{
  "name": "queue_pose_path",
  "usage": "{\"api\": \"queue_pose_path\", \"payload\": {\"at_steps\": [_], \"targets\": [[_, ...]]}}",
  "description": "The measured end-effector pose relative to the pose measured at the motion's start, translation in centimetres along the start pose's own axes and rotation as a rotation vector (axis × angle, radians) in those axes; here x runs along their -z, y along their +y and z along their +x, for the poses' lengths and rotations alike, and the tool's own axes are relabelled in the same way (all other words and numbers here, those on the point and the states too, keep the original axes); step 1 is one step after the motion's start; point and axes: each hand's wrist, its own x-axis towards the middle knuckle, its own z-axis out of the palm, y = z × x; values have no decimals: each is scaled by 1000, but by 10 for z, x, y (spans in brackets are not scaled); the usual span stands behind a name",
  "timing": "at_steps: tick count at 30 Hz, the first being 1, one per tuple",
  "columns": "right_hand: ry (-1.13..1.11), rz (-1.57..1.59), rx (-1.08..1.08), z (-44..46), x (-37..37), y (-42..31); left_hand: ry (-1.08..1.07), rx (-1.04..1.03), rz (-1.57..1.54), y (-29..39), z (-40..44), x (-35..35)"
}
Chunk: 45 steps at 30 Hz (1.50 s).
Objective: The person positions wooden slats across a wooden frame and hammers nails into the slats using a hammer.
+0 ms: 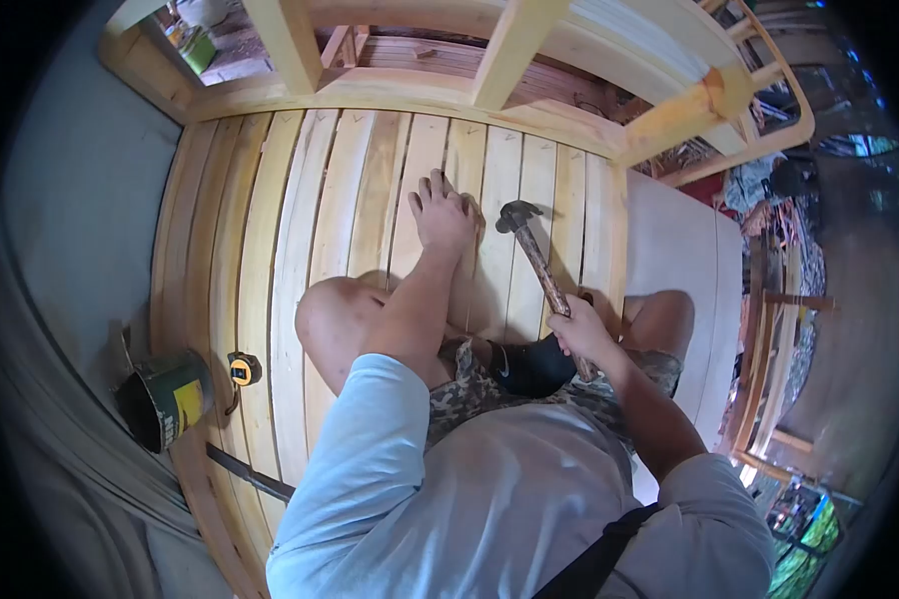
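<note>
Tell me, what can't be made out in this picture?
All in the head view:
Anything under the left hand: covered by its fingers.
Part of the hammer handle: wrapped by the right hand.
One end of the dark strip: behind the sleeve.
Inside of the can: in dark shadow.
Marks on the boards: too small to read.

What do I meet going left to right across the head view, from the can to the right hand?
Can → tape measure → left hand → hammer head → right hand, which grips the hammer's handle.
</note>
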Motion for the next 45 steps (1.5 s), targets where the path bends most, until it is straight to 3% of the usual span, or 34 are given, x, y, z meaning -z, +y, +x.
{"api": "queue_pose_path", "payload": {"at_steps": [2,4,7,10,12,17,19,22,30,32,35,37,38,41,45], "targets": [[19,-50,-10,-11,-10,10,23,-28,17,7,-6,-5],[29,-18,-14,-14,-27,14,-102,55,-1,15,-11,1],[42,-14,13,0,-45,33,-51,23,-5,14,-18,3],[102,-150,178,2,-49,40,-131,47,-28,13,-20,9],[-41,76,89,1,-45,32,-99,43,-29,12,-23,8],[-147,190,128,11,-39,32,-130,50,42,10,-30,-1],[-179,268,169,18,-39,38,-34,18,105,11,-32,-7],[-173,227,272,28,-41,46,-130,34,61,17,-29,-6],[-370,444,116,38,-30,36,-224,62,117,25,-26,6],[-412,550,46,45,-32,29,-219,80,109,24,-24,6],[-280,390,203,49,-33,-1,-249,84,118,23,-26,6],[-330,511,-9,44,-24,-41,-132,24,100,21,-29,2],[-355,590,-17,49,-25,-54,-274,86,118,26,-24,13],[-314,644,45,71,-37,-103,-310,155,121,32,-20,15],[-274,647,142,106,-67,-133,329,-60,25,-16,-30,-73]]}}
